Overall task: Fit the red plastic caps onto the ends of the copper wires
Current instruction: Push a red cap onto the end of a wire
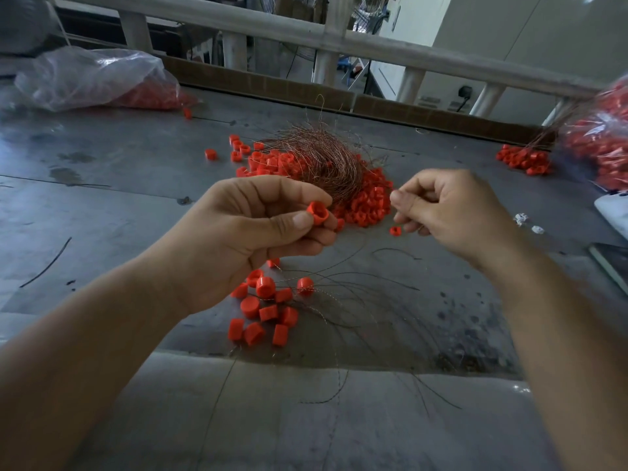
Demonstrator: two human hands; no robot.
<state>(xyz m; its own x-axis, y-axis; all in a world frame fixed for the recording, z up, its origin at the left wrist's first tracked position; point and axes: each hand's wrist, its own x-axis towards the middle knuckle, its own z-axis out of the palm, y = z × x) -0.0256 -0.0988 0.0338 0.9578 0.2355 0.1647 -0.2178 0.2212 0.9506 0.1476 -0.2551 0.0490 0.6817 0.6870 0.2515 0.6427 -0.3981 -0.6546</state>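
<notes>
My left hand (258, 229) pinches one red plastic cap (318, 213) between thumb and fingers, its open end facing me. My right hand (448, 212) hovers just to the right with fingers curled and thumb against forefinger; whether a thin wire is between them I cannot tell. Behind both hands lies a tangled bundle of copper wires (316, 158) on a heap of loose red caps (367, 205). Below my left hand sits a cluster of red caps with wires trailing from them (268, 311) across the grey table (119, 205).
A clear plastic bag of red caps (98, 79) lies at the back left, another bag of caps (605, 141) at the right edge with a small pile of caps (525, 159) beside it. A wooden railing (339, 39) runs behind the table. Stray wires lie near the front edge.
</notes>
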